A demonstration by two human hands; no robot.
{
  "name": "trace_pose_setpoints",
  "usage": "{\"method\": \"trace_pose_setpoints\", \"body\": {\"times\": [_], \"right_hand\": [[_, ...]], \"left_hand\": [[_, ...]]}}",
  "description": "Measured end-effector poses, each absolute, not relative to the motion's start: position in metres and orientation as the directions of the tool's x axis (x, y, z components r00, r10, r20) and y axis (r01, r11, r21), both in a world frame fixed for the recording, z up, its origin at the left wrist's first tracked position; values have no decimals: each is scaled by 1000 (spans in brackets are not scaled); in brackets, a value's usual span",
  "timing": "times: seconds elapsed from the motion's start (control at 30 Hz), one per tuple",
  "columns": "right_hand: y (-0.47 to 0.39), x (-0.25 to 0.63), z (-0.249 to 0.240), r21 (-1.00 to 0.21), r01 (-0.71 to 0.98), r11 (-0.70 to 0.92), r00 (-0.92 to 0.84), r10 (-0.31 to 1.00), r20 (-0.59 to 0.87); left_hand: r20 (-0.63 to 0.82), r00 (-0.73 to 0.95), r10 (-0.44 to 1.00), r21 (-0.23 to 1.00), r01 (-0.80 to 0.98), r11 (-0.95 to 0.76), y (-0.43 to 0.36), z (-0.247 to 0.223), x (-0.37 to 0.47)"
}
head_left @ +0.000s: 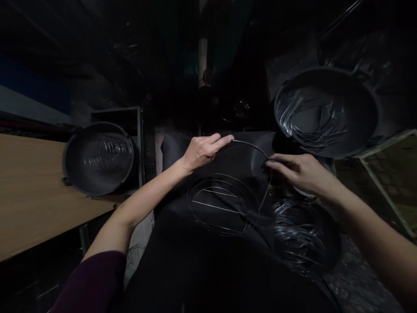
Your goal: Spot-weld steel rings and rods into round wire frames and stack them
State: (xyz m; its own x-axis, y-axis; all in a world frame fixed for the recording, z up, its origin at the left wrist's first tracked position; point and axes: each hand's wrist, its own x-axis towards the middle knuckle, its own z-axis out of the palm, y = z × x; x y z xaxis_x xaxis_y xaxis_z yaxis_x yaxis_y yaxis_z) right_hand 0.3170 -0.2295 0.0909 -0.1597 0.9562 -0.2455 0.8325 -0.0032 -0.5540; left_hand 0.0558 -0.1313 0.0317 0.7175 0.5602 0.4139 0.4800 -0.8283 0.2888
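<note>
A thin curved metal wire [250, 144] runs between my two hands. My left hand [206, 150] pinches its left end with the fingertips. At the bend on the right, my right hand [295, 169] is closed on the same wire between thumb and fingers. Below the hands a round wire frame [215, 203], with rings and a few straight cross bars, lies over the dark apron [228, 256] on my lap. From my right hand a length of wire slopes down toward the frame; whether it joins the frame I cannot tell.
A black tub [67, 167] with coiled wire pieces stands on the left, beside a wooden board [29, 191] and a grey crate [140, 130]. Another black tub [361, 113] holding bent wires is at the upper right. Loose wires [298, 234] are heaped at the lower right.
</note>
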Motion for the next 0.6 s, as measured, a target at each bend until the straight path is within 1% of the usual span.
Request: {"method": "trace_pose_setpoints", "body": {"times": [0.1,0.17,0.23,0.3,0.37,0.43,0.5,0.6], "right_hand": [[-244,299,89,-466,883,60,-116,989,-92],[-249,293,87,-421,905,62,-90,995,-46],[-248,295,88,-434,900,23,-70,993,-94],[-243,305,89,-523,851,-46,-87,970,-227],[-237,317,90,-606,784,-136,-129,919,-374],[-235,325,91,-624,753,-209,-124,886,-447],[-238,325,89,-606,754,-254,-64,890,-452],[-248,319,84,-592,756,-281,28,916,-399]], "left_hand": [[396,721,568,315,475,-822,-134,27,51],[379,726,574,340,467,-816,-134,25,50],[363,726,584,359,469,-807,-133,23,51],[350,722,597,366,481,-797,-131,24,53],[345,718,605,364,492,-791,-130,25,57],[348,717,604,364,490,-792,-129,27,60],[347,723,597,372,478,-796,-130,28,62],[320,729,605,388,482,-786,-131,28,62]]}}
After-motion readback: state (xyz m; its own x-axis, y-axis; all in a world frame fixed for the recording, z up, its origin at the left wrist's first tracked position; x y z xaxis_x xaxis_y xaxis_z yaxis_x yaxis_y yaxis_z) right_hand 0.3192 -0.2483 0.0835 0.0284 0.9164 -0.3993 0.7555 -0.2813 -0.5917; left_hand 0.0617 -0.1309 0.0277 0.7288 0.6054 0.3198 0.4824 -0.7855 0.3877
